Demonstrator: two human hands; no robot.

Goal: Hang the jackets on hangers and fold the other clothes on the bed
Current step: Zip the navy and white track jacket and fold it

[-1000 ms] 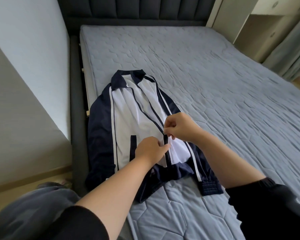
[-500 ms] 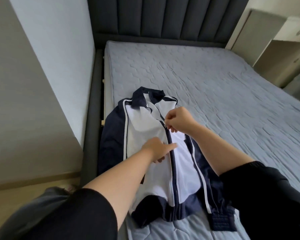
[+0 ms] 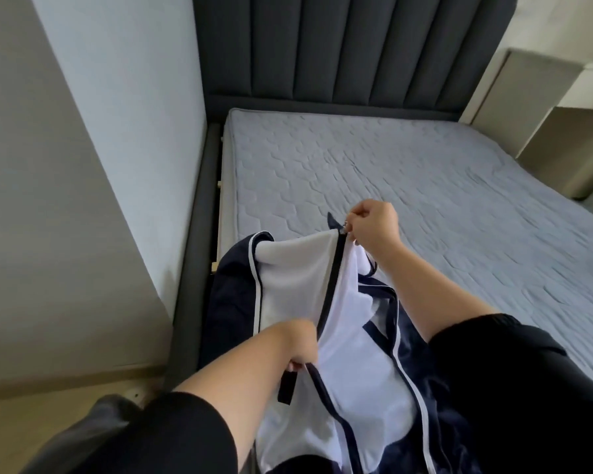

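while the right hand (image 3: pixel 374 227) pinches the small metal zipper pull (image 3: pixel 345 228) between thumb and curled fingers, the left hand (image 3: pixel 297 342) grips the white front cloth low beside the dark zipper line (image 3: pixel 331 282), its fingers closed in the fabric. between both hands the navy and white jacket (image 3: pixel 298 275) is stretched and lifted, collar end away from the person. its dark parts lie at the near left side of the grey mattress (image 3: pixel 425 172). behind stands a dark padded headboard (image 3: pixel 339 46), and a pale cabinet (image 3: pixel 562 142) is at the right.
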